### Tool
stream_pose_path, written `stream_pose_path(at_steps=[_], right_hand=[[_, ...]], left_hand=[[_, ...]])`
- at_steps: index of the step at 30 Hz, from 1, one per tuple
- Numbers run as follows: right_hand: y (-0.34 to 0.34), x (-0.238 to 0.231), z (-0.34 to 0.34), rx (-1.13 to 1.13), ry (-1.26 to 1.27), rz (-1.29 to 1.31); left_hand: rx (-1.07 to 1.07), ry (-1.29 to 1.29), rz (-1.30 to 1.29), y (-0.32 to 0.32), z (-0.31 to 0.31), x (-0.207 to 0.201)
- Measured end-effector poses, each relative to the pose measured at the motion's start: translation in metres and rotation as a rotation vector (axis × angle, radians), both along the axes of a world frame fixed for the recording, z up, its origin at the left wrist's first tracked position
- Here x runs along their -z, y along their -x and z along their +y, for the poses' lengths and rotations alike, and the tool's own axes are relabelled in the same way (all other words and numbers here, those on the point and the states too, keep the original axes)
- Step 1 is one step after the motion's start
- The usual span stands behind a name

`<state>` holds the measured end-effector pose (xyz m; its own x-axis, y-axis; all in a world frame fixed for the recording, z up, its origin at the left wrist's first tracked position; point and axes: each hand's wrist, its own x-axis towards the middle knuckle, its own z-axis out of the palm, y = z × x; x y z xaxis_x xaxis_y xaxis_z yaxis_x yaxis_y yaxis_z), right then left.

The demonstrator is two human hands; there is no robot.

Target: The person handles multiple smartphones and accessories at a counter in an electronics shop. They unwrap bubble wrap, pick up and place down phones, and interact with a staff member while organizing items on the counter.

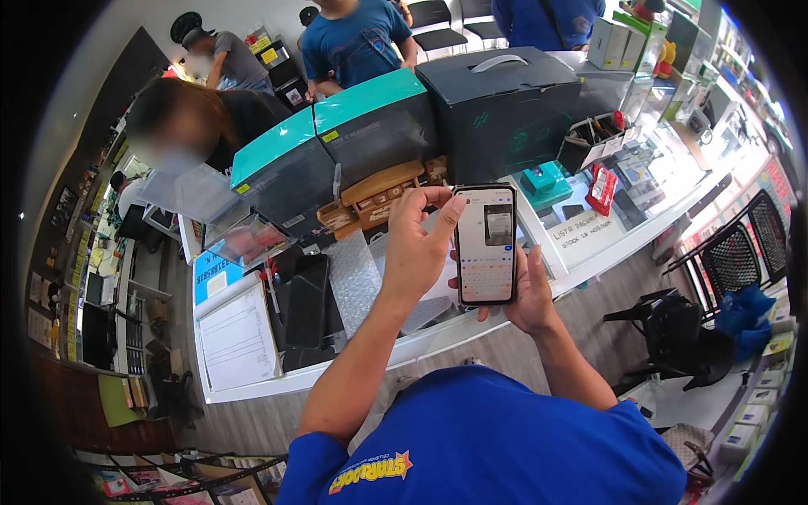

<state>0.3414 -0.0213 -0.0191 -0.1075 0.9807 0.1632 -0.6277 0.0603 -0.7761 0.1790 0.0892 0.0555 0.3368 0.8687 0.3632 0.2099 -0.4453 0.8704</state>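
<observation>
A smartphone [486, 252] with a dark edge is held upright above the counter. Its lit screen shows a chat with a picture and a keyboard. My right hand [534, 295] wraps round the lower part from behind, with fingertips showing past the left and bottom edges. At the upper left corner, my left hand [418, 244] is closed with its thumb over the phone's edge and its index finger curled beside it; the other fingers are mostly hidden. Below my left hand lies a sheet of bubble wrap [349, 273], next to a black flat case [307, 299].
An open notebook [240, 337] lies at the counter's left end. A wooden block calendar [379, 198] stands before teal-topped boxes [374, 122] and a large dark box [505, 109]. A red packet [601, 189] is on the right. People stand beyond; black chairs [741, 252] are at right.
</observation>
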Motion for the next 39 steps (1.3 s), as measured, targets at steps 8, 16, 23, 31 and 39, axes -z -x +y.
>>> stream_pose_path(at_steps=[8,16,23,31,39], right_hand=[[-0.001,0.0,0.0,0.002,0.0,-0.009],[-0.002,-0.005,0.002,0.002,0.005,-0.024],[-0.003,-0.007,0.002,0.008,0.013,-0.01],[-0.003,-0.007,0.005,0.026,0.039,0.06],[-0.006,-0.006,0.006,0.036,0.085,0.063]], left_hand=[[0.07,0.092,-0.148,0.002,0.004,0.012],[0.074,0.105,-0.036,0.006,0.001,0.01],[0.08,0.123,-0.043,0.003,0.001,0.006],[0.103,0.062,-0.053,0.001,0.0,0.009],[0.158,-0.001,0.181,0.013,-0.015,0.01]])
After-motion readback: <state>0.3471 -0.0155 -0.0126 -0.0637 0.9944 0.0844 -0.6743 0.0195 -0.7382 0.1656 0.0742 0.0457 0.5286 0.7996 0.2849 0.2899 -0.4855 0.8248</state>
